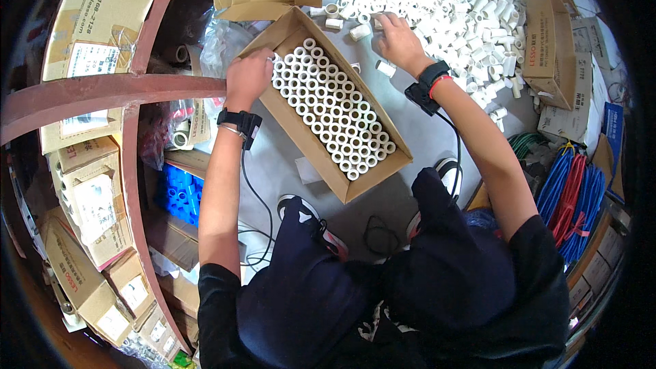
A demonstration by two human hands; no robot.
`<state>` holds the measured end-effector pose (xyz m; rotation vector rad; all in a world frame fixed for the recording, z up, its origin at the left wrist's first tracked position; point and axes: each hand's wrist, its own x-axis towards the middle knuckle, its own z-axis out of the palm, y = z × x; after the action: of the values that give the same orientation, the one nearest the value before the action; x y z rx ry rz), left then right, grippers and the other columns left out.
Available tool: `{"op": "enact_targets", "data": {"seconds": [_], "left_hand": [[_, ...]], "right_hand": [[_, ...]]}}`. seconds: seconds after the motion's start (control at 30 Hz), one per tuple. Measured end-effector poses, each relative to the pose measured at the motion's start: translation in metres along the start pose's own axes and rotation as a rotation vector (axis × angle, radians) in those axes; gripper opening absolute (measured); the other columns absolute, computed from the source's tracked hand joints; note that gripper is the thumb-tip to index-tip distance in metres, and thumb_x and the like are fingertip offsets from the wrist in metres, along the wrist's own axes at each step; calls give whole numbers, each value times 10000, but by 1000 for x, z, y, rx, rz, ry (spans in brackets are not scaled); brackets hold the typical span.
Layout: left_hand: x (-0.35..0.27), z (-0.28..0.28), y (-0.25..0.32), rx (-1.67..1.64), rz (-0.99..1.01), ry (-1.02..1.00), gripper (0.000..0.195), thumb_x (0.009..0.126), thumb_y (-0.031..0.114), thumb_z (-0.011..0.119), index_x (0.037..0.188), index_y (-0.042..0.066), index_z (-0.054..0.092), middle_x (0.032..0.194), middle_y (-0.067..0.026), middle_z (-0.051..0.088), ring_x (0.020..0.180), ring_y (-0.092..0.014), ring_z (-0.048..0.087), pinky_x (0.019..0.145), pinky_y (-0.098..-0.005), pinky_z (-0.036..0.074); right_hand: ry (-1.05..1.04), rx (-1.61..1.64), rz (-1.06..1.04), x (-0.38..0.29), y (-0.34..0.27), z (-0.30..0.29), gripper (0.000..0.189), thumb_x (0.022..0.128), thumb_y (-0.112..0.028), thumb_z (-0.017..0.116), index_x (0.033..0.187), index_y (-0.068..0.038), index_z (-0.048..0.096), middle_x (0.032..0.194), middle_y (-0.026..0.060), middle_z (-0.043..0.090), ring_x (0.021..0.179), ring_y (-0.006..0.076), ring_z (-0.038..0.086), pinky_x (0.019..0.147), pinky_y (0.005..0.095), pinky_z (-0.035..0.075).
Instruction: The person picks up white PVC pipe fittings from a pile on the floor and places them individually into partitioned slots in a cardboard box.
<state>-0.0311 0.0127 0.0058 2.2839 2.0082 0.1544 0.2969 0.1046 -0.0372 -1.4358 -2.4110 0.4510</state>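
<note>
A long open cardboard box lies at a slant on the floor before me. Short white plastic pipe fittings stand on end in it, packed in close rows with their round openings up. My left hand reaches over the box's left rim, its curled fingers at a white fitting beside the end of the rows. To the right, beyond the box, my right hand is at the near edge of a heap of loose white fittings. Its fingertips close on one fitting, partly hidden by them.
Several stray fittings lie between box and heap. A red-brown metal shelf frame runs along my left, with cartons and a box of blue fittings. At right are a carton and coiled blue hoses or cables. Cables hang from both wrists.
</note>
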Motion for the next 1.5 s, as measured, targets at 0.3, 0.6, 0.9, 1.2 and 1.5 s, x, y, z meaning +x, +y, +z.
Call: {"op": "enact_targets", "data": {"seconds": [0.3,0.6,0.9,1.2,1.5], "left_hand": [[-1,6,3,12,-14,38,162,862,196,512,921,133,649,867,-75,687,756,-277,645,714,-400,469],[-5,10,0,-12,7,127,153,858,204,529,847,126,660,805,-66,684,719,-269,642,713,-397,466],[-5,10,1,9,-15,78,181,871,223,531,912,153,692,867,-55,696,758,-268,646,744,-380,474],[-5,14,0,14,-5,105,172,866,214,537,890,150,695,828,-58,695,728,-263,646,746,-379,461],[-7,12,0,-1,-4,112,183,876,212,514,879,143,684,814,-67,689,725,-272,643,747,-384,457]], "right_hand": [[-35,-501,-358,44,-16,13,687,799,-34,591,1421,-216,361,1403,55,414,1108,246,545,827,361,523],[-262,-439,-259,64,-22,15,424,871,-72,547,1264,-228,504,1192,39,507,970,259,637,698,370,577],[-205,-372,-220,61,-16,14,482,880,-54,507,1316,-259,479,1193,74,508,972,307,624,757,389,564],[-155,-384,-257,44,-3,20,635,791,-70,652,1355,-191,387,1175,118,499,1032,342,577,810,389,544],[-214,-374,-169,50,-11,14,660,832,-68,583,1417,-237,329,1240,98,463,1029,307,591,785,376,558]]}}
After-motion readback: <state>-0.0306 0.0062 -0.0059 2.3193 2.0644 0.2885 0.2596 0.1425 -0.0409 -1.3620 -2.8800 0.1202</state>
